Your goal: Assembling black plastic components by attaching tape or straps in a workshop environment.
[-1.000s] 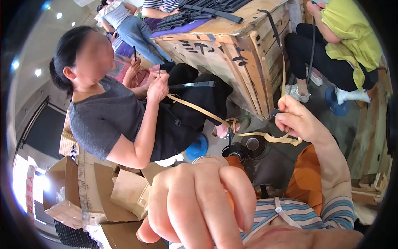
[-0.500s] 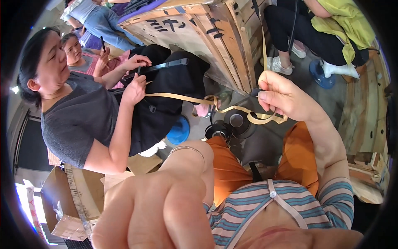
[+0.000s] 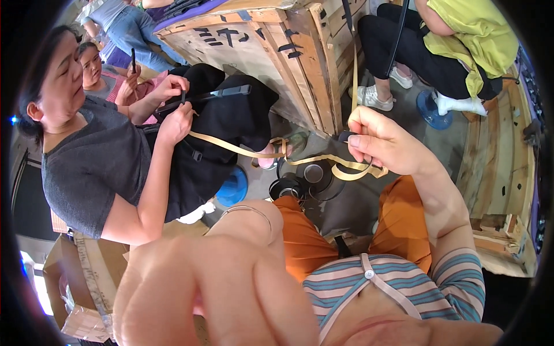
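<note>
The right hand is raised at centre right, its fingers pinched around a small dark clip and the tan strap that loops just beneath it. From there the strap runs left, over the floor gap, to the hands of a co-worker in a grey shirt, who holds its far end against black fabric on their lap. The left hand is lifted close to the camera at near left, blurred, fingers curled loosely; whether it holds anything cannot be told.

Open room is scant. A wooden crate with black painted marks on its pale side stands at far centre, its corner edge just beyond the strap. Planked wooden boards line the right. Between the knees in orange trousers and the crate lies a narrow patch of grey floor holding round dark spools and a blue stool. A brown cardboard box sits at near left, flaps open. Another seated person in a yellow-green top is at far right
</note>
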A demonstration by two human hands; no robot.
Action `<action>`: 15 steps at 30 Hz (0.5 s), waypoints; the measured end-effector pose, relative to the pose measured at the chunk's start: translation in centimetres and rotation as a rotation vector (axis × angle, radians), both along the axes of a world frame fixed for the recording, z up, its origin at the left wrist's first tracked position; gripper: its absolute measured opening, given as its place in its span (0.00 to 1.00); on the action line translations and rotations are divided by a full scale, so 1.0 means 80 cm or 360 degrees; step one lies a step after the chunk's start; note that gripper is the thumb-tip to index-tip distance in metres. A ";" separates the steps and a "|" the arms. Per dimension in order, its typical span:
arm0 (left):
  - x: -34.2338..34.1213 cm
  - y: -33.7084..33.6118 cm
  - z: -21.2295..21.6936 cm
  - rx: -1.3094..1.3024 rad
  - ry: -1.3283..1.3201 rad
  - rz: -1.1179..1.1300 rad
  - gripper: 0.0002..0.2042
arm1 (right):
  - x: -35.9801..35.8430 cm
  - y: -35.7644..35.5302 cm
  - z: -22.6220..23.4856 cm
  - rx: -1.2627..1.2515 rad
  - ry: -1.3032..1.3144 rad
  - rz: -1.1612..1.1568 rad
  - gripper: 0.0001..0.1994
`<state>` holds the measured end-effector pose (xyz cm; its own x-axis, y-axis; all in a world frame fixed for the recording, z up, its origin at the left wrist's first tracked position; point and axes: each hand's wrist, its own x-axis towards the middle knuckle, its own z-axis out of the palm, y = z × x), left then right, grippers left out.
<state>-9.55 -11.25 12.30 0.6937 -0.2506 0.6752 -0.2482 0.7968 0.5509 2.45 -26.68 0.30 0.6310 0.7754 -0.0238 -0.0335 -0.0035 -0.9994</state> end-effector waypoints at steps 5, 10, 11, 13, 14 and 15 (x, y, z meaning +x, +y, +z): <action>0.007 0.017 0.010 0.0019 -0.0226 -0.0119 0.10 | 0.000 -0.001 0.005 0.0018 0.0040 -0.0018 0.07; 0.002 0.044 0.015 -0.0328 -0.0722 -0.0181 0.07 | -0.003 0.006 0.007 0.0012 0.0093 0.0036 0.05; 0.022 0.042 0.008 -0.0350 -0.0753 -0.0246 0.07 | 0.003 -0.005 0.004 -0.0053 0.0079 -0.0025 0.05; 0.032 0.048 0.007 -0.0067 -0.0765 -0.0075 0.10 | 0.001 -0.001 0.001 0.0009 0.0081 0.0043 0.06; 0.047 0.050 0.000 0.0040 -0.0770 -0.0011 0.12 | 0.005 -0.005 -0.002 0.0051 0.0050 0.0034 0.07; 0.062 0.049 -0.005 0.0146 -0.0774 0.0056 0.14 | 0.006 -0.010 0.001 0.0027 0.0083 0.0024 0.06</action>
<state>-4.59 -7.29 11.90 0.3126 -0.3063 0.8991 -0.5198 0.7371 0.4319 2.94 -27.47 0.42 0.6173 0.7856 -0.0433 -0.0859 0.0125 -0.9962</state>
